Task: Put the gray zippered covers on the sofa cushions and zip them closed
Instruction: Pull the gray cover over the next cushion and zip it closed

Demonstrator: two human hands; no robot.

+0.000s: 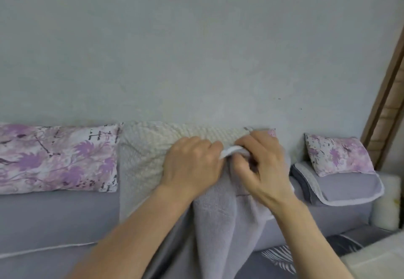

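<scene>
**While the left hand (192, 163) and right hand (262, 165) bunch the cover (227, 224)**

Both grips clenched on its top edge, up at the cushion (144, 154) top against the wall (196, 60). Rest hangs over the sofa (54, 217), floral pillows (56, 158) either side.

Lit softly and evenly, moderately bright, with a cool grayish cast over the wall (196, 49). Shades only faintly under the left hand (192, 165) and the right hand (262, 165) and in the folds of the gray cover (227, 224). Looks soft and smeared throughout, with blotchy patches on the wall and fuzzy finger edges. Bends at the margins, door frame (379, 112) leaning at right, sofa (54, 219) back curving. Washes nearly white on the foam block (384, 200) at far right.
</scene>
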